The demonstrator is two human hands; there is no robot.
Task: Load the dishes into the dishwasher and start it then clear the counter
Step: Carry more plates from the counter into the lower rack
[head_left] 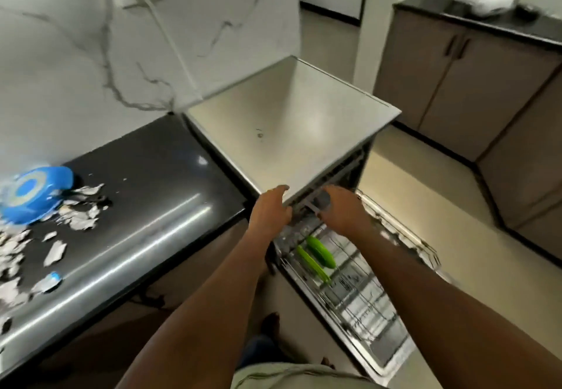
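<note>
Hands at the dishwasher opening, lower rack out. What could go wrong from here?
The lower rack juts over the open door; a leg could knock it and rattle the green plates.
The blue bowl lies on the counter beside scraps; starting now leaves it unwashed.
The right hand grips a grey part under the top; fingers could get pinched.
</note>
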